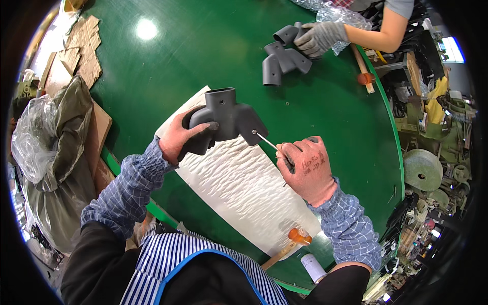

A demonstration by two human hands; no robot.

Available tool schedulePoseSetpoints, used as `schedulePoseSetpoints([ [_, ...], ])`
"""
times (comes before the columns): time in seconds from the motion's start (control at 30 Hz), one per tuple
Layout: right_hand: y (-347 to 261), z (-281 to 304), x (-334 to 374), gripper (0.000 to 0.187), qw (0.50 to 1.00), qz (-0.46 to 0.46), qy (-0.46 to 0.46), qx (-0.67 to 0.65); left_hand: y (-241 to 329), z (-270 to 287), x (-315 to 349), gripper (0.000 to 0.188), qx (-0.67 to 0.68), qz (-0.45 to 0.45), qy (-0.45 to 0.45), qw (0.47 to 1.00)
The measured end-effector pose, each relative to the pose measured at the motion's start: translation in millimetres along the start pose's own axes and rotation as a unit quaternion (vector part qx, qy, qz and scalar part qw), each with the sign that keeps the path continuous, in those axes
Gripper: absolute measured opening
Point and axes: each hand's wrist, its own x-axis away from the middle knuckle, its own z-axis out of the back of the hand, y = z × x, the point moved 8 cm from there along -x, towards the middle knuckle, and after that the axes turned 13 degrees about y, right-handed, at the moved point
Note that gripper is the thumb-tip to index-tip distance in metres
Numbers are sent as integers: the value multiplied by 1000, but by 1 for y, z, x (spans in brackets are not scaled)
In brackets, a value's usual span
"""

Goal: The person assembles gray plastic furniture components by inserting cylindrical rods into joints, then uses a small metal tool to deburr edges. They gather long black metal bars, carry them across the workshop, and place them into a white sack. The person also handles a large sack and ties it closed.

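A dark grey branched pipe fitting (222,116) with several tube ends is held up over the table by my left hand (180,133), its gloved thumb across the near side. My right hand (306,168), in a pinkish glove with dark fingertips, is closed round a thin metal rod tool (268,141). The rod's tip touches a small round screw or hole on the fitting's right branch. Its handle end is mostly hidden in my fist, so I cannot tell its exact kind. Below lies a wrinkled white sheet (239,178).
Across the green table (168,61), a co-worker's grey-gloved hand (323,38) touches more grey fittings (284,61). One orange-headed mallet (300,237) and a white can (313,268) lie near me, another mallet (366,79) at the right edge. Cardboard (84,48) and covered bundles (61,147) stand left.
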Motion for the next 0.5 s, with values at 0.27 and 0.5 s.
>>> schedulePoseSetpoints([
  [0.27, 21, -87, 12, 12, 992, -32, -120, -27, -72, 37, -30, 47, -39, 45, 60, 996],
  [0.5, 34, -110, 22, 12, 989, -76, -84, -98, -5, 28, -20, 75, -699, -259, 155, 649],
])
